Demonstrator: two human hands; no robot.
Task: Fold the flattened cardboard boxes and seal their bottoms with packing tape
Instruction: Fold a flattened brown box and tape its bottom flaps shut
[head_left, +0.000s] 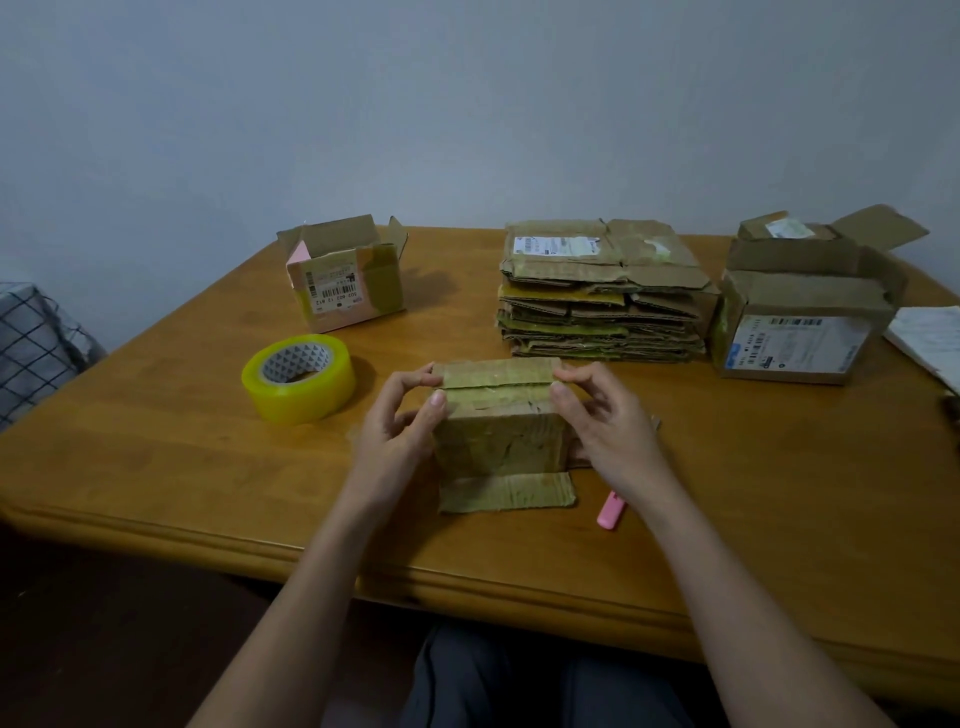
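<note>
Both hands — left hand (402, 431), right hand (605, 421) — pinch the box (501, 434) flaps shut

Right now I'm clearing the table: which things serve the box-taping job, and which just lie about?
In use: small box held by both hands, left, right; tape roll; flattened stack; pink cutter.
Lying about: papers, checked cloth.
</note>
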